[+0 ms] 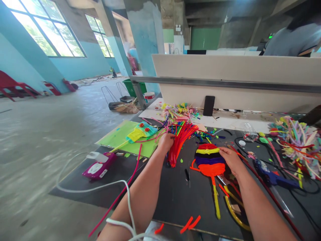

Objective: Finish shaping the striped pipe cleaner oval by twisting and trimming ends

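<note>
My right hand pinches the right edge of a striped pipe-cleaner fan, with red, yellow, black, purple and orange bands and a yellow-green stem. An orange end sticks out from its left side. My left hand is closed at the left edge of a bundle of pipe cleaners, mostly red with some green, blue and purple strands. Its fingertips are partly hidden, so I cannot make out what they hold. Left of it, a finished-looking yellow and turquoise pipe-cleaner piece with red flowers lies on a green sheet.
A blue glue gun with its cord lies at right, near a pile of colourful pipe-cleaner pieces. A purple device with a white cable is at left. A phone leans on the white partition; a person is behind it.
</note>
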`<state>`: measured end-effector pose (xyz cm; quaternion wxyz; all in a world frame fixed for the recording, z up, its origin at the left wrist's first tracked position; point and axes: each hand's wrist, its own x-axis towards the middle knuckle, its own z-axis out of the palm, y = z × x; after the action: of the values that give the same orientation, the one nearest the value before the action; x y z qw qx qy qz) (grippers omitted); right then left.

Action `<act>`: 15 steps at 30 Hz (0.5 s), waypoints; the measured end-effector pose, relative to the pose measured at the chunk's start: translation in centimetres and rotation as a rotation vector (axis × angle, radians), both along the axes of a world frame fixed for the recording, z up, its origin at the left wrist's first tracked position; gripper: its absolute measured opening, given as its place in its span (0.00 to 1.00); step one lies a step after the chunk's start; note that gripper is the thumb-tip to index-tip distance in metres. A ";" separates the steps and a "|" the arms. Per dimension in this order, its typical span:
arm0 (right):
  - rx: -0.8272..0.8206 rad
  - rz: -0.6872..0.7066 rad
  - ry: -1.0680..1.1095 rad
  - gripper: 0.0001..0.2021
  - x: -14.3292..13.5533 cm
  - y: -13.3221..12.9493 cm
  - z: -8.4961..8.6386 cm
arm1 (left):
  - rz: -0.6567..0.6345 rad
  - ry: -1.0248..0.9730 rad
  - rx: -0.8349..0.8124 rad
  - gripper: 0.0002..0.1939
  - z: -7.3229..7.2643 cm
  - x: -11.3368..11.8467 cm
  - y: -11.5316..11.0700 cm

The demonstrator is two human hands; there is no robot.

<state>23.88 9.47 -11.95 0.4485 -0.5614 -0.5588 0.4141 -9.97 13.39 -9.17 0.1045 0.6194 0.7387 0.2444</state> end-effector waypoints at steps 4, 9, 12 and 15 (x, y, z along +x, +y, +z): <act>0.007 -0.005 -0.005 0.15 0.0 0.0 -0.1 | 0.002 0.013 0.000 0.20 -0.1 0.3 0.0; 0.014 -0.008 -0.018 0.14 0.0 0.0 -0.2 | 0.016 0.017 -0.024 0.14 0.1 0.5 -0.2; 0.021 -0.011 -0.032 0.14 -0.1 0.0 -0.2 | 0.004 -0.005 -0.027 0.08 0.5 0.9 -0.6; 0.030 -0.009 -0.066 0.14 -0.2 -0.1 -0.1 | 0.035 -0.047 0.008 0.06 0.6 1.6 -0.9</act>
<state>23.65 9.39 -12.10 0.4403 -0.5703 -0.5768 0.3848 -8.33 12.48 -8.56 0.1151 0.6008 0.7459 0.2636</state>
